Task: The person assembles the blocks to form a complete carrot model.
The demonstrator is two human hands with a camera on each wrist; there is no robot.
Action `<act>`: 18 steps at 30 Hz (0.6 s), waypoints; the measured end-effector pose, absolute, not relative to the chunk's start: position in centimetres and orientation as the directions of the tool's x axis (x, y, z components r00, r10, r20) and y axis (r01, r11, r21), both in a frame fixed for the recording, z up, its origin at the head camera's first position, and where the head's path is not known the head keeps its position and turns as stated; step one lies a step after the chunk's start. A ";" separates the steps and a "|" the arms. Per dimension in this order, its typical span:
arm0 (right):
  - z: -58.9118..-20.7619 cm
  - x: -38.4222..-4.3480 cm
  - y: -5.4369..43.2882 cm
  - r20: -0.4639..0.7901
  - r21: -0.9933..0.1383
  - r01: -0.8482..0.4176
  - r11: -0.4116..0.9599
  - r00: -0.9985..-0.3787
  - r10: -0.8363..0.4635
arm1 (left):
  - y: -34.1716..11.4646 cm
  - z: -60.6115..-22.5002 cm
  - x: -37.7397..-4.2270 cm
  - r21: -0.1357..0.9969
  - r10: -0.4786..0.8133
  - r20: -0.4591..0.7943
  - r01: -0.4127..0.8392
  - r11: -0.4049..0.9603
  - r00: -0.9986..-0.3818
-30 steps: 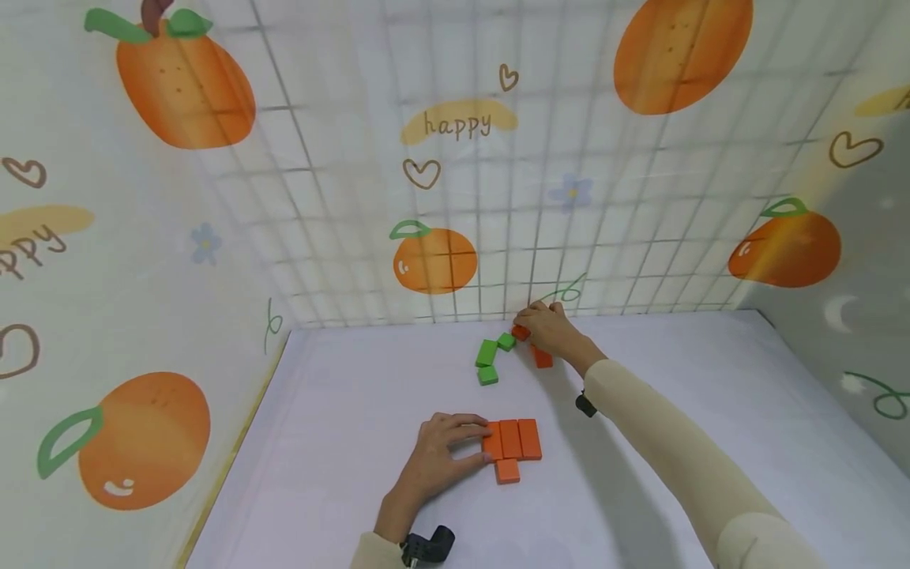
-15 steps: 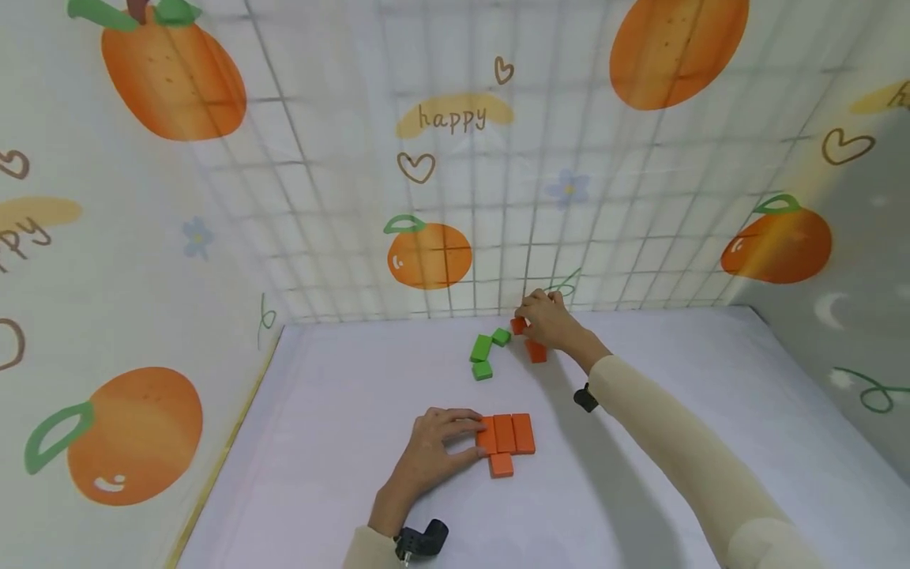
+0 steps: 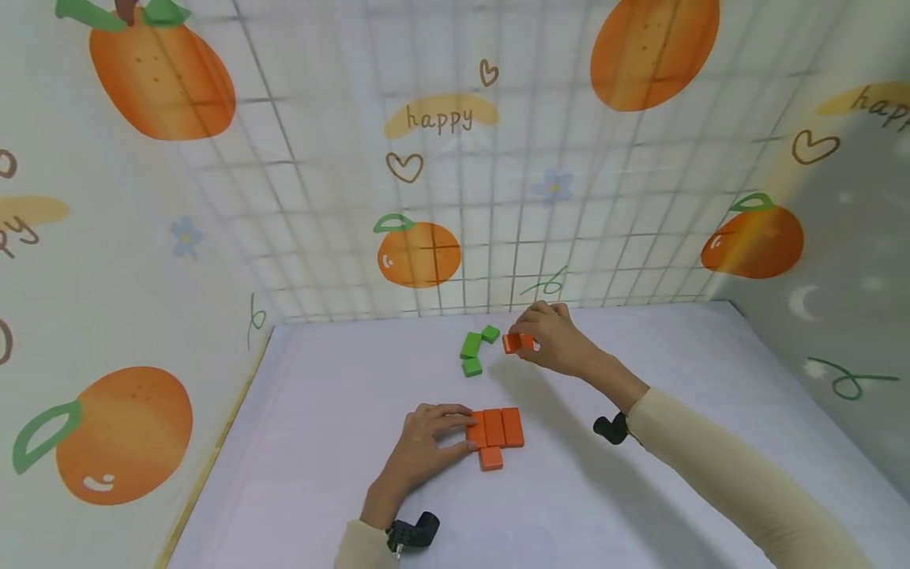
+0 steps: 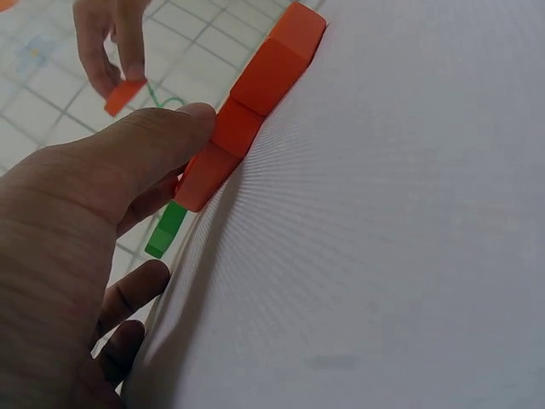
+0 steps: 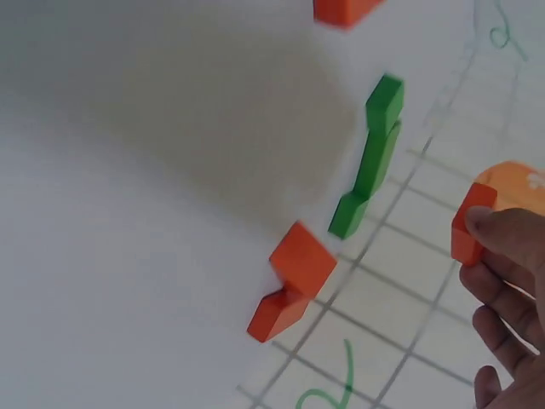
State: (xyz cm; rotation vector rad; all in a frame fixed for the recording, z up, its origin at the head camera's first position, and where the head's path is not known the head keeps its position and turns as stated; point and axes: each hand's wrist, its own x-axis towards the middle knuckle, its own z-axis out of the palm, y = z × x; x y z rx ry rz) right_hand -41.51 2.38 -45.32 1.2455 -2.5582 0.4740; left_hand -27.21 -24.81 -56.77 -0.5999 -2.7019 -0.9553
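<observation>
Well, left hand: fingers bent and parted, thumb and forefinger at opposite ends of the left orange block, gripping it; in the left wrist view the thumb hides most of the forefinger, so the far contact is hard to make out.
Orange row: the middle orange block and right orange block lie side by side at three o'clock from the gripped one, with the small orange block at six o'clock below the row.
Right hand: at two o'clock from the left, raised off the white table, thumb and fingertips closed tightly on a pinched orange block.
Orange pair: plain and touching in the right wrist view, but partly covered by the right hand from the head, where I cannot tell which orange faces are lifted.
Green blocks: three, near nine o'clock from the right hand; only part of them shows in the left wrist view.
Orange corner: cut off by the right wrist view's top edge.
Sleeves: both cut off at the frame's lower edge.
</observation>
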 end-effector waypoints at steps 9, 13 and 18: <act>-45.9 -36.7 3.5 0.414 -0.137 -0.846 0.515 -0.521 -0.747 | -24.6 -56.7 -27.2 0.556 0.313 0.335 0.454 0.696 -0.889; -46.6 -34.7 3.5 0.424 -0.129 -0.861 0.493 -0.497 -0.757 | -24.7 -56.7 -27.1 0.560 0.304 0.324 0.441 0.702 -0.896; -47.6 -32.5 3.5 0.393 -0.160 -0.856 0.491 -0.512 -0.764 | -24.9 -56.7 -27.2 0.559 0.308 0.306 0.432 0.708 -0.901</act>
